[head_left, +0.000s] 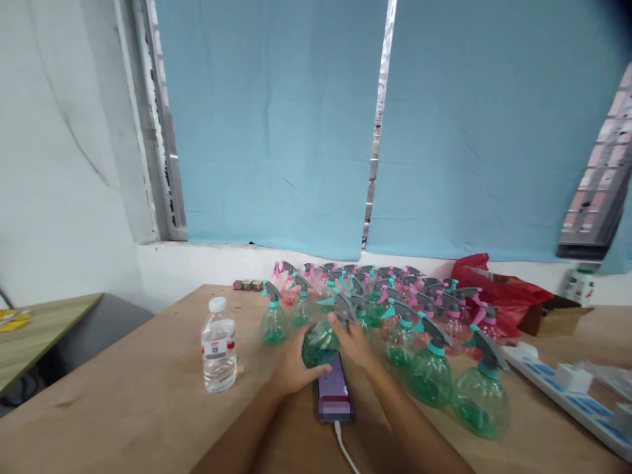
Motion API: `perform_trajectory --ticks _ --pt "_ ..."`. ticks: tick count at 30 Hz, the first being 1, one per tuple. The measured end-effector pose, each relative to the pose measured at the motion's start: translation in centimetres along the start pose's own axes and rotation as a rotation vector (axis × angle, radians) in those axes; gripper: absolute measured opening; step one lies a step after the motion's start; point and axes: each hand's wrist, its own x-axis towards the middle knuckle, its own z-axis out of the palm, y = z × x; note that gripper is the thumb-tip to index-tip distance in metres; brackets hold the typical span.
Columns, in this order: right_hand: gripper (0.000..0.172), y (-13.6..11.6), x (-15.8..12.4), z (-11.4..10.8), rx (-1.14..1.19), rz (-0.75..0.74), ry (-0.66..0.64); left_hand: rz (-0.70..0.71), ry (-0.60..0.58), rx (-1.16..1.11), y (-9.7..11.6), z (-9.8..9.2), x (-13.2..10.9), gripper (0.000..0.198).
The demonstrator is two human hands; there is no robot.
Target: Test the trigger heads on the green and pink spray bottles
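Between my two hands a green spray bottle (320,342) is held tilted, just above a smartphone (334,388) lying on the table. My left hand (297,365) wraps round the bottle's round body, with the thumb along its lower side. At the top, my right hand (353,339) grips near the grey and turquoise spray head. Part of the spray head is hidden by the fingers. Nearby stand a green spray bottle (273,322) to the left and another green spray bottle (430,375) to the right.
Several pink and green spray bottles crowd the back of the wooden table (162,388). A water bottle (218,349) stands at left. On the right are a power strip (563,388), a red plastic bag (513,296) and a cardboard box (557,317). A white cable (345,449) runs from the phone.
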Motion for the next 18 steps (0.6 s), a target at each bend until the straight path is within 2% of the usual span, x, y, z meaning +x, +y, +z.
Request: perform_trajectory --ticks 4,7,10,12,14,18 --pt "0.046 -0.9 1.5 -0.2 0.283 0.095 -0.021 0.092 -0.088 -0.104 0.6 -0.1 -0.3 0.091" --pt "0.039 -1.9 1.7 -1.4 0.29 0.087 -0.08 0.078 -0.049 -0.168 0.4 -0.2 -0.3 0.082" --pt "0.035 -2.0 1.3 -3.6 0.203 0.029 -0.225 0.015 0.03 -0.173 -0.1 -0.3 0.0 0.071" --pt "0.037 -1.4 0.8 -5.1 0.161 0.013 -0.279 -0.039 0.075 -0.169 -0.3 -0.3 0.2 0.066" --pt "0.035 -0.2 0.2 -6.3 0.183 0.023 -0.263 -0.1 0.093 -0.153 -0.4 -0.2 0.4 0.062" --pt "0.03 2.2 -1.1 -6.8 0.243 0.071 -0.235 -0.166 0.071 -0.07 -0.5 0.1 0.5 0.049"
